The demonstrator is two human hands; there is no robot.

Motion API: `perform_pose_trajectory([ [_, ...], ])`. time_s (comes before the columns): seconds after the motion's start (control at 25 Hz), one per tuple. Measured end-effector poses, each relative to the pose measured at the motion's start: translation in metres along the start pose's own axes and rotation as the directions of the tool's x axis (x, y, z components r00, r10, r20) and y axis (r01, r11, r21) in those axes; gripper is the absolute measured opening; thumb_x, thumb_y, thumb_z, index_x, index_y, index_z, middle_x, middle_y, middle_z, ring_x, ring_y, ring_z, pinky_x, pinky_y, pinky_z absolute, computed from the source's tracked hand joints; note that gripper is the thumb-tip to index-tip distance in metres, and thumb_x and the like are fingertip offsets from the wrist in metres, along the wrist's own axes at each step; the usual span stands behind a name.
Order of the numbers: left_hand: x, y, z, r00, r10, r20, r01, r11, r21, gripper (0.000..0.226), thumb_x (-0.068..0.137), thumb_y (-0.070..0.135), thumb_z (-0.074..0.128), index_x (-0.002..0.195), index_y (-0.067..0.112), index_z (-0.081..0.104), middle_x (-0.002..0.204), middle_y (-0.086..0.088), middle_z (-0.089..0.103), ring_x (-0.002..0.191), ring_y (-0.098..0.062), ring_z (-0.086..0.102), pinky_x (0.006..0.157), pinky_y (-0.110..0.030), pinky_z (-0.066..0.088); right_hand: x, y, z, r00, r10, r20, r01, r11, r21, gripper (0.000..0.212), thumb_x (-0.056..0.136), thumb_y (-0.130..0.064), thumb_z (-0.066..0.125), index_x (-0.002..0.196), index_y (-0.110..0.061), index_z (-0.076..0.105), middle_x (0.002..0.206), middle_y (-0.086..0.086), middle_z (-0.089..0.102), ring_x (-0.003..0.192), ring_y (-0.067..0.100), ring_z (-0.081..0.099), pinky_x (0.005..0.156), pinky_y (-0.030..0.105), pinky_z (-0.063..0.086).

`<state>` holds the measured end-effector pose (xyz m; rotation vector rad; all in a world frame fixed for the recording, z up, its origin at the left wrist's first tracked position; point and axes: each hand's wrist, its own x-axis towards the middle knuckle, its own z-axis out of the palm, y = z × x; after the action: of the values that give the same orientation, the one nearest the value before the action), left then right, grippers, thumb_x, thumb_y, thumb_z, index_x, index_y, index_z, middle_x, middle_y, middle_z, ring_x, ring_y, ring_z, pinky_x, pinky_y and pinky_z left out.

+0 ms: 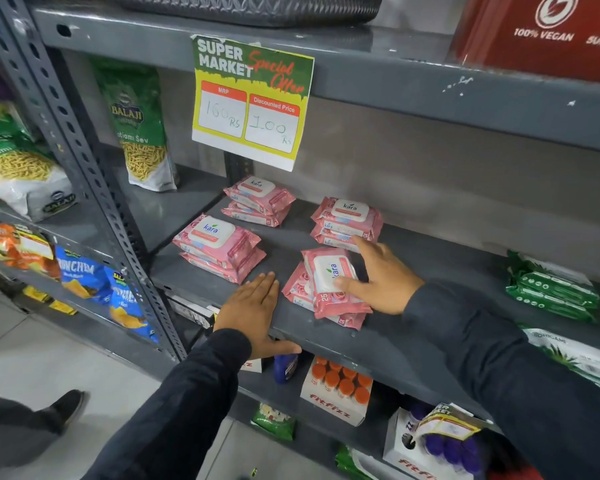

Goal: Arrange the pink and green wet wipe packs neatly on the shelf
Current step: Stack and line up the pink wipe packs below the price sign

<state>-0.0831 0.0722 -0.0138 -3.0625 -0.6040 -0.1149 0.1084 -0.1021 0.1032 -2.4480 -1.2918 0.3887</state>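
Several small stacks of pink wet wipe packs lie on the grey shelf (388, 344). One stack (219, 247) is front left, one (258, 200) back left, one (347, 220) back right. The front right stack has its top pink pack (326, 282) turned askew. My right hand (378, 277) rests on that pack's right side, thumb on its white lid, fingers spread. My left hand (253, 311) lies flat on the shelf's front edge, between the two front stacks, holding nothing. Green wet wipe packs (551, 287) are stacked at the far right of the shelf.
A special-offer price sign (252, 102) hangs from the shelf above. Snack bags (139, 123) stand on the left shelves. Boxes of orange-capped tubes (338, 389) sit on the shelf below. A white and green pack (582, 358) lies at the right edge. A person's shoe (66, 405) is on the floor at left.
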Motion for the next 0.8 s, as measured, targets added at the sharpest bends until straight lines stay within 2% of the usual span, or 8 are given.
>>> perform_pose_trajectory([
  [0.08, 0.0, 0.0, 0.0, 1.0, 0.004, 0.002, -0.004, 1.0, 0.005, 0.133, 0.054, 0.101, 0.026, 0.15, 0.01, 0.008, 0.16, -0.01, 0.006, 0.147, -0.023, 0.005, 0.117, -0.036, 0.0, 0.007, 0.0, -0.011, 0.998, -0.068, -0.014, 0.067, 0.997, -0.026, 0.074, 0.082, -0.029, 0.057, 0.148, -0.028, 0.023, 0.155, 0.004, 0.02, 0.135, 0.026, 0.035, 0.108, 0.035, 0.034],
  [0.16, 0.0, 0.0, 0.0, 1.0, 0.004, -0.003, -0.004, 1.0, 0.005, 0.133, 0.054, 0.1, 0.027, 0.15, 0.01, 0.009, 0.16, -0.01, 0.007, 0.147, -0.023, 0.005, 0.117, -0.036, 0.0, 0.014, -0.001, -0.019, 0.985, -0.129, 0.113, 0.148, 0.973, -0.175, 0.081, 0.078, -0.009, 0.057, 0.146, -0.039, 0.024, 0.16, -0.002, 0.008, 0.142, 0.026, 0.019, 0.112, 0.039, 0.027],
  [0.24, 0.0, 0.001, -0.001, 1.0, 0.004, -0.007, -0.004, 1.0, 0.006, 0.132, 0.054, 0.1, 0.027, 0.15, 0.01, 0.01, 0.16, -0.01, 0.008, 0.147, -0.023, 0.007, 0.116, -0.035, -0.001, 0.02, -0.006, -0.021, 0.951, -0.136, 0.279, 0.249, 0.872, -0.422, 0.096, 0.076, 0.0, 0.056, 0.144, -0.054, 0.016, 0.161, -0.008, -0.006, 0.146, 0.027, -0.003, 0.114, 0.051, 0.02],
  [0.28, -0.001, 0.001, -0.001, 1.0, 0.004, -0.008, -0.004, 1.0, 0.006, 0.132, 0.054, 0.1, 0.027, 0.15, 0.01, 0.011, 0.16, -0.01, 0.009, 0.146, -0.024, 0.008, 0.115, -0.035, -0.001, 0.024, -0.008, -0.02, 0.935, -0.129, 0.329, 0.288, 0.818, -0.498, 0.1, 0.077, 0.003, 0.056, 0.143, -0.057, 0.012, 0.161, -0.008, -0.01, 0.146, 0.028, -0.007, 0.114, 0.052, 0.018],
  [0.36, -0.001, 0.001, -0.001, 1.0, 0.001, -0.012, -0.001, 1.0, 0.003, 0.133, 0.054, 0.1, 0.026, 0.15, 0.01, 0.012, 0.16, -0.01, 0.011, 0.146, -0.024, 0.009, 0.115, -0.035, -0.001, 0.03, -0.011, -0.021, 0.924, -0.144, 0.354, 0.327, 0.779, -0.535, 0.098, 0.079, 0.0, 0.057, 0.143, -0.058, 0.01, 0.161, -0.006, -0.009, 0.147, 0.03, -0.007, 0.115, 0.052, 0.014],
  [0.52, 0.0, 0.001, 0.0, 1.0, -0.002, -0.006, 0.002, 1.0, 0.002, 0.134, 0.053, 0.102, 0.024, 0.15, 0.01, 0.011, 0.16, -0.009, 0.01, 0.146, -0.024, 0.008, 0.114, -0.035, -0.002, 0.037, -0.01, -0.026, 0.914, -0.188, 0.36, 0.353, 0.805, -0.477, 0.089, 0.076, -0.029, 0.066, 0.145, -0.051, 0.015, 0.162, -0.012, 0.003, 0.147, 0.027, -0.002, 0.115, 0.054, 0.014],
  [0.68, 0.001, 0.0, 0.001, 1.0, -0.004, -0.004, 0.004, 1.0, 0.005, 0.134, 0.053, 0.102, 0.024, 0.15, 0.011, 0.012, 0.16, -0.009, 0.011, 0.146, -0.024, 0.009, 0.115, -0.036, -0.002, 0.032, -0.007, -0.02, 0.922, -0.224, 0.317, 0.352, 0.826, -0.44, 0.092, 0.068, -0.037, 0.069, 0.146, -0.043, 0.019, 0.153, -0.005, 0.032, 0.14, 0.024, 0.026, 0.114, 0.044, 0.024],
  [0.8, 0.0, 0.0, 0.001, 1.0, -0.003, -0.006, 0.003, 1.0, 0.002, 0.133, 0.053, 0.102, 0.025, 0.15, 0.01, 0.014, 0.159, -0.01, 0.013, 0.146, -0.024, 0.011, 0.115, -0.036, 0.0, 0.028, -0.002, -0.015, 0.945, -0.231, 0.23, 0.309, 0.862, -0.402, 0.093, 0.067, -0.051, 0.069, 0.146, -0.036, 0.021, 0.151, -0.004, 0.035, 0.138, 0.022, 0.031, 0.115, 0.04, 0.019],
])
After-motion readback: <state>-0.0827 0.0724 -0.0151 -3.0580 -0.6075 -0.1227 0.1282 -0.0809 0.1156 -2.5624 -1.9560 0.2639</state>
